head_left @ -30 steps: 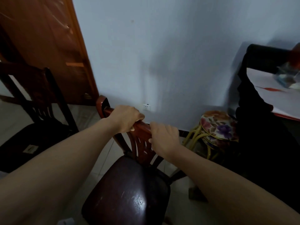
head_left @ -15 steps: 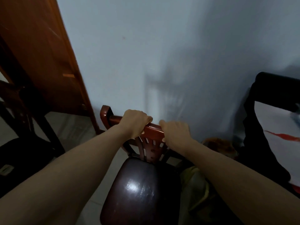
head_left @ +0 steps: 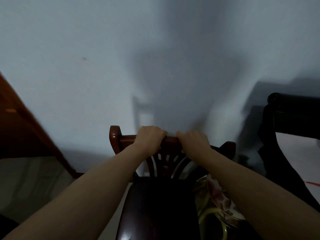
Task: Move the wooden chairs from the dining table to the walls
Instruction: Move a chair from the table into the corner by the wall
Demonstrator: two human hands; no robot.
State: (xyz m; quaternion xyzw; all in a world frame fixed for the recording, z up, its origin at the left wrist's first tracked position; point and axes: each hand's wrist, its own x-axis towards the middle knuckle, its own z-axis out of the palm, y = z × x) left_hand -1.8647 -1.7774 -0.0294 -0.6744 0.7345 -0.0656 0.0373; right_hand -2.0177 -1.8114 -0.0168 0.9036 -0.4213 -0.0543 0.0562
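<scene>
A dark reddish wooden chair (head_left: 161, 201) with a glossy seat stands straight in front of me, its carved backrest close to the pale wall (head_left: 103, 58). My left hand (head_left: 149, 138) grips the top rail of the backrest left of its middle. My right hand (head_left: 194, 142) grips the same rail just to the right. Both arms reach forward over the seat. The chair's legs are hidden below the seat.
A stool with a floral cushion and yellow frame (head_left: 218, 203) sits tight against the chair's right side. A dark chair back (head_left: 292, 116) rises at the right by a white-topped table (head_left: 303, 163). A brown wooden door (head_left: 19, 129) stands at the left.
The chair has moved forward to the wall and turned square to it. The other chair at the left has left the view. The floral stool now lies beside the seat.
</scene>
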